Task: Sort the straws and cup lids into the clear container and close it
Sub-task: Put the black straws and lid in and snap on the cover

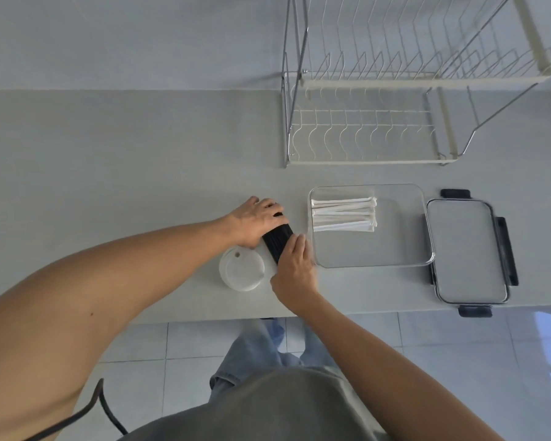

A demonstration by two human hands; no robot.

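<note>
Two bare hands close around a bundle of black straws (pixel 276 241) on a pale surface (pixel 124 173), the left hand (pixel 256 221) wrapped over the far end and the right hand (pixel 295 265) cupping the near end, apparently squaring the loose sticks into one tidy handful so that they can be lifted together. Just to the right stands the clear container (pixel 395 249), open, with a row of white wrapped straws (pixel 344 214) laid side by side along its far-left part; that leaves bare floor in the rest of the tub, probably room kept for what is yet to go in. A stack of white cup lids (pixel 241 270) sits on the surface touching the left wrist, near the front edge and not yet sorted. The container's own lid (pixel 466 253), clear with dark latches, lies flat just beside the tub on its right, seemingly parked within easy reach for the closing step. A wire dish rack (pixel 395 90) stands empty behind, well apart from the work. Judged from this layout the job is partly done: white straws are in, black straws are in hand, cup lids and the closing remain.
</note>
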